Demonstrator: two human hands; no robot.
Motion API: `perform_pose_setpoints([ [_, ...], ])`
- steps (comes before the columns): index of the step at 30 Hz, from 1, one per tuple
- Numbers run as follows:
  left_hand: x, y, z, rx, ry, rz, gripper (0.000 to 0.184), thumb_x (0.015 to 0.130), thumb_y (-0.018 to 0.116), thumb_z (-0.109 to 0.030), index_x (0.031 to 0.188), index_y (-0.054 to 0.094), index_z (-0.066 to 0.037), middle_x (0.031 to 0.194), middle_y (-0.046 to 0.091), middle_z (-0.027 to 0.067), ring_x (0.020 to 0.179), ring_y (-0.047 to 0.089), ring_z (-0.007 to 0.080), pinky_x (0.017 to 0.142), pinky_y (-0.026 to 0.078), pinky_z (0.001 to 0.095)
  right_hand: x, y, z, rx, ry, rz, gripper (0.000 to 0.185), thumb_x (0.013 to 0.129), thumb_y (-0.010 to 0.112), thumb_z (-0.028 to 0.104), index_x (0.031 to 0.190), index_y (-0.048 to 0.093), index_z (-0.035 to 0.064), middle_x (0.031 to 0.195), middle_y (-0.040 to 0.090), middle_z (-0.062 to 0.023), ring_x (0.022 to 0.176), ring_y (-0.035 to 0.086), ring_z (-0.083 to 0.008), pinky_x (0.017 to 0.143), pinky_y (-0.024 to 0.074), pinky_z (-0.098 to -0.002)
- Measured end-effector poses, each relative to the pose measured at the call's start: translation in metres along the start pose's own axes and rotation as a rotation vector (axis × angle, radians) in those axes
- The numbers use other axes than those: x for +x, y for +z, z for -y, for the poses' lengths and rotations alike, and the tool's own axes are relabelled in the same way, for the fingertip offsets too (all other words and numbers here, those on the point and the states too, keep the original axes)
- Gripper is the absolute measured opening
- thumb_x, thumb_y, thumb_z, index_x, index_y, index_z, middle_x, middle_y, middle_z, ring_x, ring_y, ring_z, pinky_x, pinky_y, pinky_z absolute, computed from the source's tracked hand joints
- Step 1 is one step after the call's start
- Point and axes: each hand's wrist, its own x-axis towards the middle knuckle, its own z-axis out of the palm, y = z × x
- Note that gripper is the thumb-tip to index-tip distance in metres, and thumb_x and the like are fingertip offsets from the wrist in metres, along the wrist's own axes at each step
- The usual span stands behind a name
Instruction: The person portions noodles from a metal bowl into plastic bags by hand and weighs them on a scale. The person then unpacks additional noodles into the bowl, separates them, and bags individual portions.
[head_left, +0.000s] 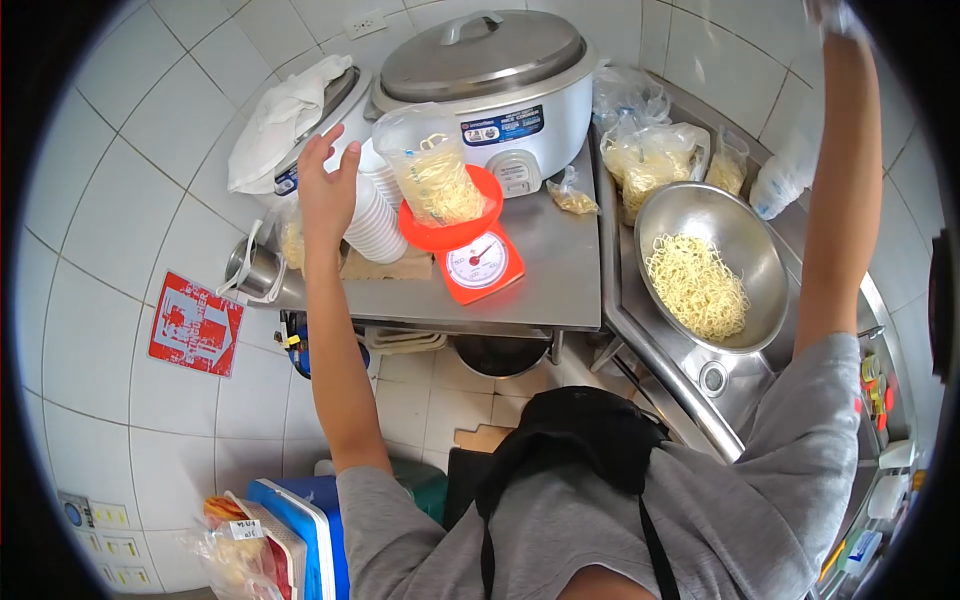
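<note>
Spreading fingers near cups, left hand hovers; blurred right hand's fingers unclear.

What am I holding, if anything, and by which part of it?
Your left hand is open near the stacked cups, holding nothing visible. Your right hand is blurred at the picture's edge, so I can't tell.
</note>
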Motion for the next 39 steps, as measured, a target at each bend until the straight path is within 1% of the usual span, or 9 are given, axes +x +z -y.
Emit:
perform_pose_setpoints([
  [2, 0.002, 0.007, 0.003, 0.033, 0.057, -0.038, 0.035, 0.079, 0.061, -0.027, 0.108, 0.055, -0.008, 0.121, 0.038, 0.0203, 0.108, 0.044, 0.0278, 0.079, 0.044, 0.0369, -0.031, -0.062, -0.098, -0.183, -0.017, 0.092, 0.029, 0.077, 0.057, 0.024, 0.091, 0.061, -0.0008, 0.085, 0.063, -0.0103, 0.073, 0.058, -0.0158, 0.063, 0.0460, -0.0285],
  [5, -0.004, 0.038, 0.000, 0.289, 0.316, -0.089, 0.041, 0.072, 0.067, -0.029, 0.106, 0.055, -0.010, 0.119, 0.041, 0.0214, 0.108, 0.045, 0.0326, 0.084, 0.041, 0.0408, -0.120, -0.074, -0.145, -0.412, 0.569, 0.612, 0.029, 0.077, 0.058, 0.013, 0.103, 0.057, 0.0018, 0.094, 0.061, -0.0075, 0.077, 0.058, -0.0134, 0.063, 0.0464, -0.0254],
  [8, -0.013, 0.055, -0.004, 0.288, 0.126, 0.138, 0.043, 0.067, 0.070, -0.028, 0.103, 0.056, -0.009, 0.109, 0.049, 0.0168, 0.099, 0.050, 0.0311, 0.082, 0.042, 0.0386, -0.187, -0.073, -0.161, -0.651, 0.522, 0.825, 0.043, 0.076, 0.060, 0.025, 0.112, 0.053, 0.0031, 0.105, 0.059, -0.0146, 0.087, 0.058, -0.0175, 0.075, 0.0445, -0.0297],
  [14, 0.007, 0.045, 0.024, 0.135, 0.052, 0.034, 0.024, 0.069, 0.069, -0.024, 0.083, 0.066, -0.005, 0.084, 0.062, 0.0086, 0.074, 0.058, 0.0201, 0.066, 0.045, 0.0295, -0.200, -0.068, -0.131, -0.326, 0.945, 0.643, 0.046, 0.075, 0.059, 0.024, 0.114, 0.051, 0.0010, 0.090, 0.060, -0.0075, 0.070, 0.055, -0.0144, 0.056, 0.0449, -0.0289],
  [24, 0.018, -0.138, 0.069, 0.156, -0.387, -0.167, 0.030, 0.074, 0.066, -0.030, 0.083, 0.066, -0.001, 0.060, 0.055, 0.0011, 0.057, 0.047, 0.0071, 0.053, 0.039, 0.0228, -0.230, -0.082, -0.142, -0.354, 1.111, 0.520, 0.046, 0.078, 0.056, 0.028, 0.116, 0.050, 0.0045, 0.085, 0.057, -0.0015, 0.066, 0.050, -0.0095, 0.051, 0.0412, -0.0248],
  [31, 0.004, -0.172, 0.310, 0.886, -0.058, -0.038, 0.044, 0.072, 0.061, -0.042, 0.073, 0.064, 0.001, 0.071, 0.059, 0.0215, 0.065, 0.056, 0.0374, 0.061, 0.041, 0.0442, -0.305, -0.127, -0.177, -0.545, 1.136, 0.619, 0.032, 0.077, 0.055, 0.025, 0.102, 0.057, 0.0047, 0.077, 0.055, -0.0037, 0.057, 0.050, -0.0120, 0.046, 0.0418, -0.0263],
  [34, -0.012, -0.148, 0.414, 1.078, -0.230, 0.043, 0.042, 0.071, 0.062, -0.038, 0.063, 0.061, 0.003, 0.063, 0.058, 0.0218, 0.063, 0.058, 0.0344, 0.056, 0.041, 0.0444, -0.321, -0.126, -0.160, -0.706, 1.156, 0.754, 0.027, 0.075, 0.056, 0.022, 0.096, 0.058, 0.0046, 0.077, 0.057, -0.0046, 0.059, 0.052, -0.0127, 0.050, 0.0435, -0.0269],
  [36, -0.024, -0.131, 0.440, 0.619, -0.224, -0.101, 0.024, 0.070, 0.062, -0.021, 0.073, 0.064, 0.002, 0.070, 0.061, 0.0206, 0.064, 0.060, 0.0314, 0.060, 0.046, 0.0389, -0.324, -0.117, -0.146, -0.792, 1.151, 0.835, 0.025, 0.074, 0.058, 0.020, 0.093, 0.059, 0.0046, 0.077, 0.058, -0.0052, 0.061, 0.054, -0.0131, 0.052, 0.0446, -0.0274],
  [39, -0.001, -0.110, 0.393, 0.696, -0.358, 0.008, 0.027, 0.072, 0.060, -0.017, 0.088, 0.059, 0.005, 0.082, 0.061, 0.0221, 0.077, 0.059, 0.0327, 0.070, 0.045, 0.0399, -0.331, -0.109, -0.143, -0.951, 0.800, 1.098, 0.020, 0.072, 0.059, 0.018, 0.087, 0.060, 0.0046, 0.077, 0.061, -0.0062, 0.063, 0.056, -0.0138, 0.056, 0.0462, -0.0280],
])
